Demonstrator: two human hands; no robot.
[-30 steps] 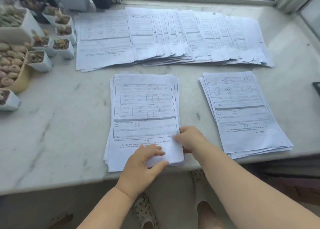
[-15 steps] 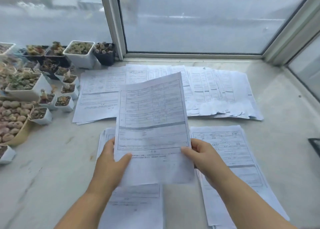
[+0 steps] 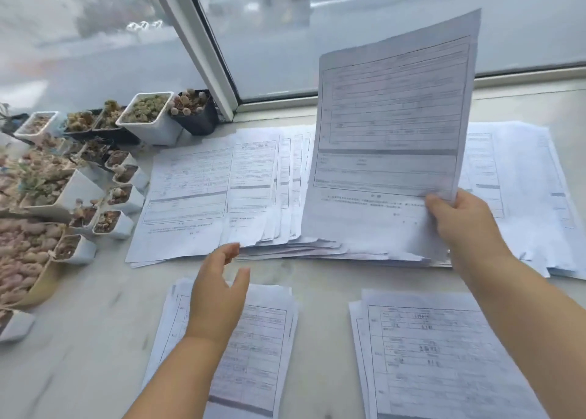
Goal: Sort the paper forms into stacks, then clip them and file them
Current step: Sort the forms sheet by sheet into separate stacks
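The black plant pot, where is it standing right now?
In the head view, the black pot stands at the back left of the sill, against the foot of the window frame, right of a white pot and behind the spread forms.

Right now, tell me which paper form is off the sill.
The form pinched at its lower right corner by the right hand, held upright before the window. All other forms lie flat in stacks on the sill.

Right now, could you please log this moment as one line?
right hand: grips raised form | left hand: open above near-left stack | clipping: not yet
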